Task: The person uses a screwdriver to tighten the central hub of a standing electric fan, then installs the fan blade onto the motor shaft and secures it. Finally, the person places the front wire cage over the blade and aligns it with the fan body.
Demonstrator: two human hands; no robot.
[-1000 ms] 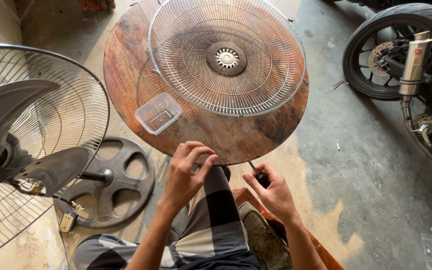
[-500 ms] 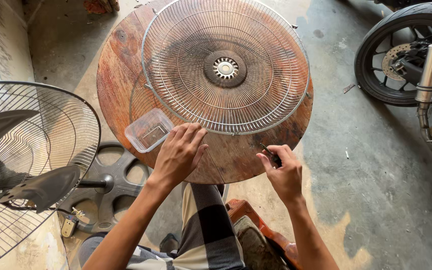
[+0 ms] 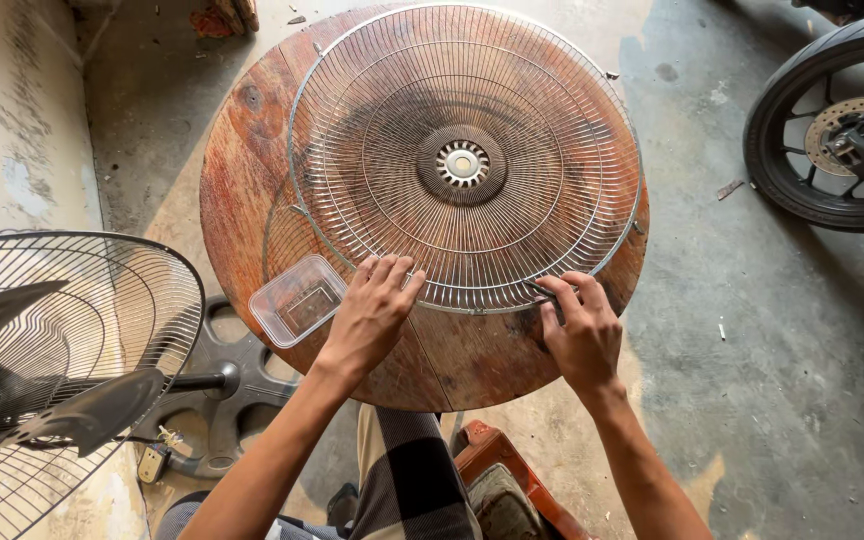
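A round wire fan guard (image 3: 464, 160) lies flat on a round wooden table (image 3: 242, 170). My left hand (image 3: 372, 315) rests on the guard's near rim, fingers together and flat, holding nothing. My right hand (image 3: 580, 330) is at the near right rim, fingers pinched on a small dark screwdriver (image 3: 542, 292) whose tip points at the wires. A clear plastic box (image 3: 297, 298) sits on the table just left of my left hand.
A standing fan (image 3: 62, 370) with its rear guard, grey blades and round dark base (image 3: 222, 385) stands at the left. A motorcycle wheel (image 3: 832, 130) is at the upper right. Concrete floor surrounds the table. An orange stool edge (image 3: 507, 470) shows by my legs.
Both hands moved forward from the table's near edge to the guard's near rim. The left hand flattened onto the wires; the right carried the screwdriver along.
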